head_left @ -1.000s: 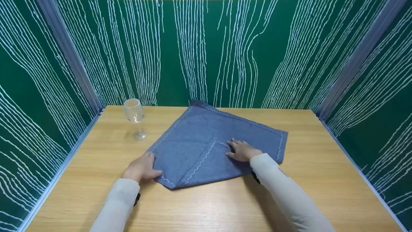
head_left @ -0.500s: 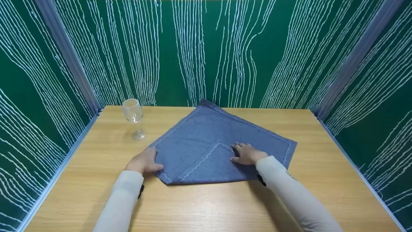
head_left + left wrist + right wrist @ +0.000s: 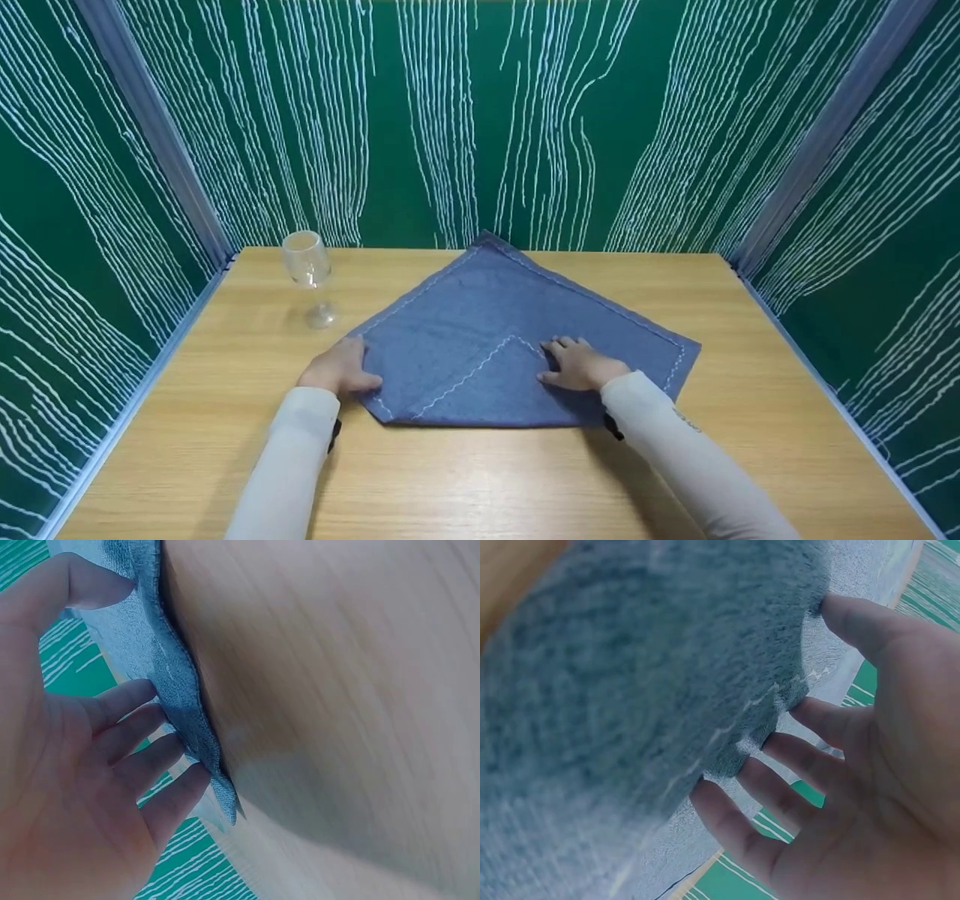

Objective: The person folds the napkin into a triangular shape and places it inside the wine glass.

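Note:
A blue-grey cloth (image 3: 450, 322) with pale wavy stitching along its borders lies on the table, its near part folded over so a stitched corner points up in the middle. My left hand (image 3: 341, 367) is at the cloth's left edge. In the left wrist view, the fingers (image 3: 139, 727) of that hand are spread and their tips touch the edge. My right hand (image 3: 577, 364) rests on the folded flap beside its stitched corner. Seen in the right wrist view, its fingertips (image 3: 709, 795) press on the fabric along the stitching, fingers extended and apart.
A clear stemmed wine glass (image 3: 307, 262) stands upright on the left of the wooden table (image 3: 480, 487). Green walls (image 3: 517, 112) with white wavy lines enclose the back and sides. The cloth's far corner reaches the table's back edge.
The cloth has turned clockwise: its far corner has shifted right and its right corner right and nearer. The left hand moved slightly away from me, the right hand slightly right and nearer.

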Available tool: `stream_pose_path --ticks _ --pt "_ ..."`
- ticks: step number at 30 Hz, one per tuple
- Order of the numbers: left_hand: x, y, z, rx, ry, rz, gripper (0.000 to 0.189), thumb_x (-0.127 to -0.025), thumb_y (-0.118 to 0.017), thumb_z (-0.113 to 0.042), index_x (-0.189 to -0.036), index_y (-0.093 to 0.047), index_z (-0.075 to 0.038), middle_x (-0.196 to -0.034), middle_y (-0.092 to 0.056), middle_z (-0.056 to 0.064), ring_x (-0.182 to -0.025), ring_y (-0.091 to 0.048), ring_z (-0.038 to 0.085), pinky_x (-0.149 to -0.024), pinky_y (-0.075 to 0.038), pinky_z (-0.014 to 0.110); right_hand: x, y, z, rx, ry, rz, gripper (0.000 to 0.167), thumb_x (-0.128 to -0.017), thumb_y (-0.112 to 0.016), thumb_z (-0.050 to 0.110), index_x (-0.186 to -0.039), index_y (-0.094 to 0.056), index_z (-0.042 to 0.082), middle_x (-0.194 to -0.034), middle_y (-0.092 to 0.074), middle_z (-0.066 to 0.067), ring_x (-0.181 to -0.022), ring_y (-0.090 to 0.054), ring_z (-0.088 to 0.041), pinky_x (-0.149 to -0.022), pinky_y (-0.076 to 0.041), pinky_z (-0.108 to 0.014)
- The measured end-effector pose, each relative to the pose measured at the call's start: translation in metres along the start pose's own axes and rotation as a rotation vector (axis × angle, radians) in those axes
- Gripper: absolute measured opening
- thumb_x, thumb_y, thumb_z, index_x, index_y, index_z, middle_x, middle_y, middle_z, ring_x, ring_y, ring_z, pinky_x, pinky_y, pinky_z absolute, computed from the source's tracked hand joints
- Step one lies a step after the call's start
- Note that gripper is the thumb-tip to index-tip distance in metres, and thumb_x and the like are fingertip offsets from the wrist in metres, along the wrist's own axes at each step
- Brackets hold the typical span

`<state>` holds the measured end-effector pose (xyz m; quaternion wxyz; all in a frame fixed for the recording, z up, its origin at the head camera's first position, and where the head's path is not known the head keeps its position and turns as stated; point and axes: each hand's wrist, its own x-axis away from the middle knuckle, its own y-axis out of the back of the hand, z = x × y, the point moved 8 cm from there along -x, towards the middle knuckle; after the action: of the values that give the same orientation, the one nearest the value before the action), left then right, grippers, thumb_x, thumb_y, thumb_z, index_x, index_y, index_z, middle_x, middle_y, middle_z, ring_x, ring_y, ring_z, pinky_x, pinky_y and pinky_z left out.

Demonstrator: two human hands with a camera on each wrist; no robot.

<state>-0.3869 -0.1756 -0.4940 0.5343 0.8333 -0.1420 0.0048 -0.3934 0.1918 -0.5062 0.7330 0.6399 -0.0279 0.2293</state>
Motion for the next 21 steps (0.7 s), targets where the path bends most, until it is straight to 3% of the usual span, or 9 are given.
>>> stream_pose_path --ticks 3,7,9,14,21 --pt "-0.003 0.0 0.001 -0.005 0.012 0.008 0.073 -0.078 -0.077 -0.029 -0.133 -0.051 0.011 -0.126 -0.058 0.024 -0.108 -0.057 0.034 -0.097 -0.047 0.052 0.003 -0.002 0.0 0.007 0.008 -0.004 0.072 -0.099 -0.057 0.049 -0.155 -0.036 0.009 -0.159 -0.029 -0.021 -0.144 -0.022 -0.049 -0.109 -0.026 -0.068" --pt "-0.007 -0.002 0.006 0.011 0.053 0.033 0.079 -0.082 -0.075 -0.03 -0.143 -0.044 0.01 -0.141 -0.05 0.029 -0.126 -0.051 0.04 -0.106 -0.04 0.055 0.007 -0.004 0.002 -0.001 0.021 -0.011 0.072 -0.099 -0.058 0.049 -0.154 -0.038 0.008 -0.158 -0.03 -0.022 -0.144 -0.023 -0.05 -0.109 -0.026 -0.069" --pt "-0.01 -0.002 0.007 0.001 0.058 0.031 0.08 -0.082 -0.076 -0.032 -0.143 -0.044 0.009 -0.141 -0.05 0.028 -0.127 -0.051 0.04 -0.106 -0.039 0.056 0.01 -0.005 0.004 -0.002 0.034 -0.014 0.073 -0.098 -0.06 0.048 -0.153 -0.039 0.006 -0.157 -0.031 -0.024 -0.143 -0.023 -0.052 -0.109 -0.026 -0.069" --pt "-0.015 0.0 0.005 -0.041 0.031 0.001 0.081 -0.076 -0.08 -0.03 -0.138 -0.049 0.01 -0.131 -0.057 0.027 -0.122 -0.055 0.041 -0.103 -0.042 0.055 0.014 -0.006 0.005 0.007 0.035 -0.011 0.074 -0.097 -0.062 0.048 -0.153 -0.039 0.006 -0.156 -0.03 -0.024 -0.142 -0.023 -0.052 -0.108 -0.028 -0.068" --pt "-0.017 0.0 -0.003 -0.033 -0.007 -0.019 0.08 -0.073 -0.08 -0.021 -0.138 -0.049 0.012 -0.136 -0.051 0.031 -0.128 -0.048 0.045 -0.108 -0.038 0.055 0.019 -0.005 0.004 0.01 0.021 -0.022 0.074 -0.096 -0.063 0.05 -0.153 -0.04 0.007 -0.154 -0.033 -0.022 -0.141 -0.028 -0.049 -0.104 -0.033 -0.069"
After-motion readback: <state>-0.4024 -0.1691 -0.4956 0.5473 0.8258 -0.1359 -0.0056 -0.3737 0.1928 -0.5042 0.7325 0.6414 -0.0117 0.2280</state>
